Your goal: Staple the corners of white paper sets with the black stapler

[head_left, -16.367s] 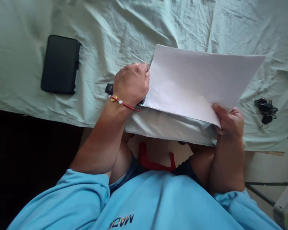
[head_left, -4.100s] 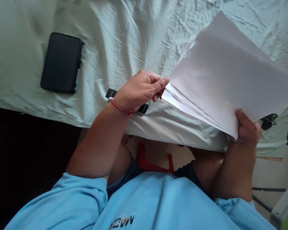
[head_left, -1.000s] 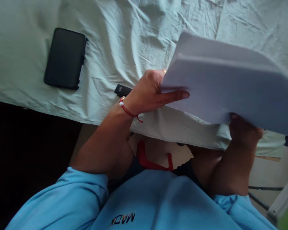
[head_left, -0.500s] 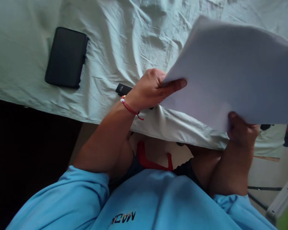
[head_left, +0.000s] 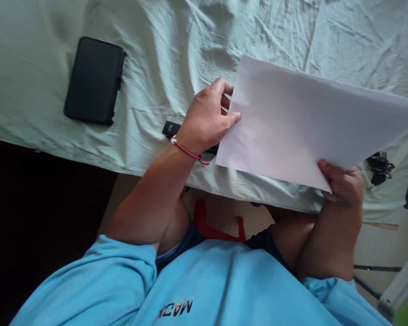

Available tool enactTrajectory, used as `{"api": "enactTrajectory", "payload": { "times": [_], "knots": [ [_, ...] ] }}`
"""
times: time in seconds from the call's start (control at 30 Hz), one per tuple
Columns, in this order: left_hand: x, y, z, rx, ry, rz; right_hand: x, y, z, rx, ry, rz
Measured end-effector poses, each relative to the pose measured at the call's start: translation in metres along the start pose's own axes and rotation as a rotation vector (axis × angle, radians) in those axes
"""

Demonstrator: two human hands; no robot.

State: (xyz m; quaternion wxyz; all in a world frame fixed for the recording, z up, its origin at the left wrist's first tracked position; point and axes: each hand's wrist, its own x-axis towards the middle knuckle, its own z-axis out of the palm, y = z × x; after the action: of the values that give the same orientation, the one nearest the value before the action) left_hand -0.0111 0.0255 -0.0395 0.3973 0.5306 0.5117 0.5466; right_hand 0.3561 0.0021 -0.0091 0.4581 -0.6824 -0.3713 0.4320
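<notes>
A white sheet of paper (head_left: 292, 117), perhaps more than one layer, spans the space between my two hands above the cloth. My left hand (head_left: 211, 115), with a red cord bracelet (head_left: 187, 151) at the wrist, closes on the paper's left edge, thumb on top and fingers behind. At the near right corner, my right hand (head_left: 345, 183) pinches the paper with its thumb over the upper face; its other fingers are mostly hidden underneath. Partly covered by my left wrist lies a small black object (head_left: 170, 128) with faint lettering.
Wrinkled pale green cloth (head_left: 156, 59) covers the surface. A black rectangular case (head_left: 94, 81) lies at the left. Black clips (head_left: 379, 167), not fully clear, sit beyond my right hand. A red seat edge (head_left: 217, 233) shows between my legs, and a metal frame (head_left: 401, 280) stands at lower right.
The paper has come down and flattened, its far edge now nearer to me. My left hand has shifted slightly left to the paper's edge. The clips at the right are more exposed.
</notes>
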Motion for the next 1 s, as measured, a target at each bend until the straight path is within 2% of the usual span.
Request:
{"api": "enactTrajectory", "payload": {
  "times": [0.1,0.17,0.3,0.47,0.63,0.73,1.0],
  "knots": [
    [0.000,0.000,0.001,0.071,0.164,-0.069,0.000,0.002,-0.001,-0.021,-0.026,0.043],
    [0.000,0.002,0.001,0.063,0.197,-0.075,0.001,0.003,0.000,-0.030,-0.031,0.070],
    [0.001,-0.002,0.000,0.046,0.150,-0.077,-0.001,0.001,0.005,-0.037,-0.019,0.117],
    [0.003,-0.010,0.000,0.051,0.099,-0.006,-0.006,-0.003,0.013,-0.032,-0.017,0.129],
    [0.006,-0.013,0.003,0.042,0.145,-0.021,-0.006,0.000,0.013,-0.034,-0.036,0.112],
    [0.005,-0.015,0.003,0.025,0.110,0.017,-0.004,0.004,0.011,-0.027,-0.048,0.088],
    [-0.003,-0.006,0.006,0.118,0.068,0.067,-0.005,0.005,0.015,-0.021,-0.053,0.071]
  ]
}}
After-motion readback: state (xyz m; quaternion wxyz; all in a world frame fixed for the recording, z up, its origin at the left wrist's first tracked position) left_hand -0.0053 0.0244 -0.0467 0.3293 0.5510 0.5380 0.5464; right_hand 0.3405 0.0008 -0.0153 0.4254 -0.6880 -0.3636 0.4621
